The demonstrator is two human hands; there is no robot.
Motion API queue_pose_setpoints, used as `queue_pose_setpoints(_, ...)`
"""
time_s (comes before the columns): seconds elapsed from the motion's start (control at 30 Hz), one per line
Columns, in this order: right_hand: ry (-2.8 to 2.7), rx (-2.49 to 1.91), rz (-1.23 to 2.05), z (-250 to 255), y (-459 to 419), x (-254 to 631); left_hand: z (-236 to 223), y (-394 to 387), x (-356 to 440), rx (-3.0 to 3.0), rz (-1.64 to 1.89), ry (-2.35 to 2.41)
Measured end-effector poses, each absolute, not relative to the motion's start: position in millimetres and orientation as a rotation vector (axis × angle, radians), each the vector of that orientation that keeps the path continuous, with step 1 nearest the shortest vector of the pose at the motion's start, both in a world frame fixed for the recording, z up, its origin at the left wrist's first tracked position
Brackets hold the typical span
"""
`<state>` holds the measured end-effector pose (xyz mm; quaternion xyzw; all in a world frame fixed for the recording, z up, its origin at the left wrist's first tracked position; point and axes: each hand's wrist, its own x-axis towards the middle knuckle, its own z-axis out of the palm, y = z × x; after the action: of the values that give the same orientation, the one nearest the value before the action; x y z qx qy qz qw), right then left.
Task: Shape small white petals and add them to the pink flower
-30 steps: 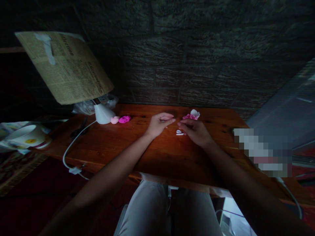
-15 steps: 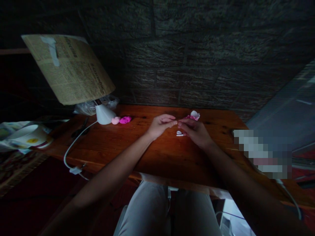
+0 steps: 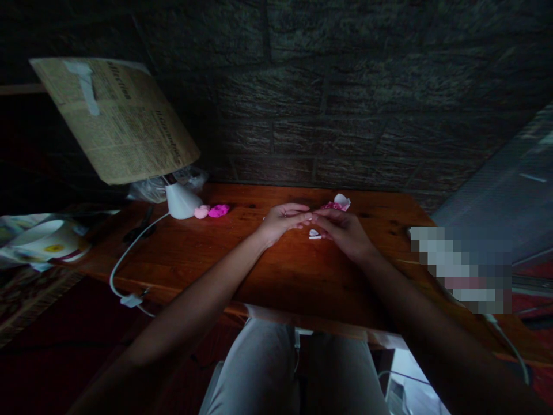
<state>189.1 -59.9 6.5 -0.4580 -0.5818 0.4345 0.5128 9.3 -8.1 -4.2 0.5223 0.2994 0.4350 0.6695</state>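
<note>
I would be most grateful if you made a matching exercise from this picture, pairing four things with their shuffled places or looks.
Things:
1. bright pink lump
2. small white pieces
3. left hand
4. lampshade

Places or looks:
A. newspaper-style print
B. fingers close to the right hand's fingers
C. beside a pale pink lump
D. lying on the tabletop, near the right hand

Pairs: 1-C, 2-D, 3-B, 4-A
</note>
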Motion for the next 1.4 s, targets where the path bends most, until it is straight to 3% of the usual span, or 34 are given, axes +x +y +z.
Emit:
queue_pose_setpoints(0.43, -1.390, -1.109, 1.013, 5.6, -58.7, 191.0, 0.9, -11.0, 8.7, 1.034, 0.928, 0.620)
queue_pose_setpoints(1.4, -1.460, -1.147, 0.998, 1.2, -55.9, 192.2, -10.4, -4.9, 10.3, 1.326, 1.002, 0.680)
